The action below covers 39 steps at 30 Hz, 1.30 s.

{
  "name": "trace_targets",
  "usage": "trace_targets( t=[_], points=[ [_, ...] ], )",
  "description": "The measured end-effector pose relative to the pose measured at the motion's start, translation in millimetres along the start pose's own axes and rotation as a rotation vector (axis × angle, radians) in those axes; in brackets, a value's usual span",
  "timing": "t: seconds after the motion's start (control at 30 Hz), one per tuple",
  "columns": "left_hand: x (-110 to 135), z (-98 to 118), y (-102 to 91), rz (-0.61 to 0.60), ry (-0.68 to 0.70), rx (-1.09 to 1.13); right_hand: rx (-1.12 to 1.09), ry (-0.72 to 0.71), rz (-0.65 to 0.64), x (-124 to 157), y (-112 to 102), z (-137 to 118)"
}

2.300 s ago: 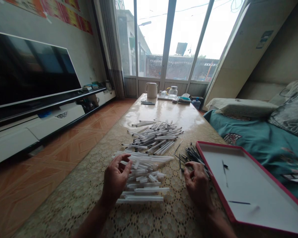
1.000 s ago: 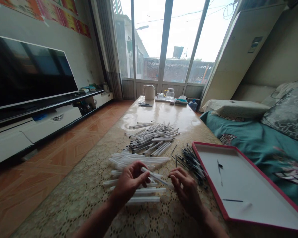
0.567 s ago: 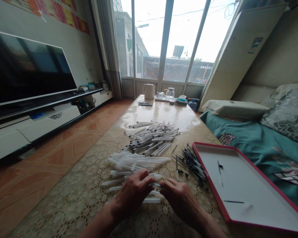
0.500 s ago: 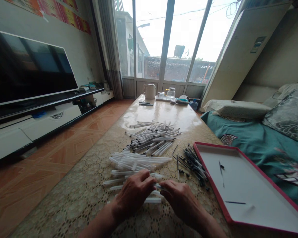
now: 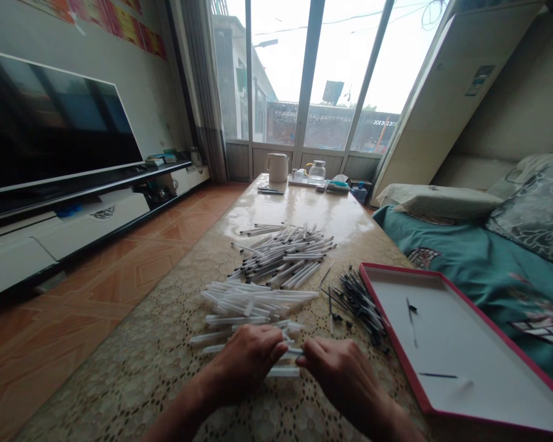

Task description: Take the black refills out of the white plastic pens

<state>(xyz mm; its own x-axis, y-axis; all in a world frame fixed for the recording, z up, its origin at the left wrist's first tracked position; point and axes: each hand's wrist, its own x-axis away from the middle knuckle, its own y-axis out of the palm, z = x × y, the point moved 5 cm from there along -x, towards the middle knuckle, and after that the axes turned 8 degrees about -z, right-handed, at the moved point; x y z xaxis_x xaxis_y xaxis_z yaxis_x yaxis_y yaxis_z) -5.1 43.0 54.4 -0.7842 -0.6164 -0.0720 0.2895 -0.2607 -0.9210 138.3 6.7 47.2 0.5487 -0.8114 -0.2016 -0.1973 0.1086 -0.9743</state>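
My left hand (image 5: 246, 362) and my right hand (image 5: 338, 374) meet low over the table, both closed on one white pen barrel (image 5: 295, 351) held between them. Under and beyond them lies a heap of empty white pen barrels (image 5: 253, 304). Farther off is a second pile of pens with dark tips (image 5: 288, 253). A bundle of thin dark refills (image 5: 357, 302) lies just right of my right hand, beside the red-rimmed tray (image 5: 396, 344).
The table has a lace cloth (image 5: 156, 368). A white jug (image 5: 276, 167), a glass pot (image 5: 316, 170) and small items stand at its far end. A bed with teal cover (image 5: 479, 264) runs along the right. A television (image 5: 50, 129) stands left.
My hands came together from apart: the left picked a white barrel from the heap, the right brought a refill from the dark bundle, and both now grip the barrel close to me.
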Motion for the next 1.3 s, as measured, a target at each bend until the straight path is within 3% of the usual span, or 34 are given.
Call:
trace_targets(
  t=[0.2, 0.4, 0.6, 0.77, 0.83, 0.93, 1.0, 1.1, 1.2, 1.3],
  points=[
    [0, -4, -1.7, 0.04, 0.008, 0.013, -0.113, 0.062, -0.01, -1, 0, 2],
    [0, 1, 2.2, 0.045, 0.066, -0.152, -0.546, 0.056, -0.243, 4, 14, 8],
    [2, 2, 2.4, -0.049, 0.016, -0.078, -0.245, 0.099, -0.162, 3, 17, 5],
    [8, -12, -5.1, -0.072, -0.032, 0.143, -0.031, 0.008, -0.048, 2, 1, 1],
    [13, -27, -14.4, -0.039, -0.092, 0.24, 0.011, 0.041, 0.02, 8, -8, 15],
    [19, -47, -28.4, 0.048, -0.183, 0.331, -0.03, 0.237, 0.192, 18, -17, 44],
    [18, -51, -30.9, 0.059, -0.191, 0.301, -0.112, 0.259, 0.181, 17, -12, 50],
    [13, -47, -27.8, 0.102, -0.17, 0.246, -0.21, 0.213, 0.092, 8, -1, 41],
    [11, -45, -24.3, 0.178, -0.168, 0.264, -0.281, 0.21, 0.092, 1, 3, 29],
    [13, -44, -26.7, 0.339, -0.21, 0.333, -0.386, 0.243, 0.122, 0, 3, 25]
  ],
)
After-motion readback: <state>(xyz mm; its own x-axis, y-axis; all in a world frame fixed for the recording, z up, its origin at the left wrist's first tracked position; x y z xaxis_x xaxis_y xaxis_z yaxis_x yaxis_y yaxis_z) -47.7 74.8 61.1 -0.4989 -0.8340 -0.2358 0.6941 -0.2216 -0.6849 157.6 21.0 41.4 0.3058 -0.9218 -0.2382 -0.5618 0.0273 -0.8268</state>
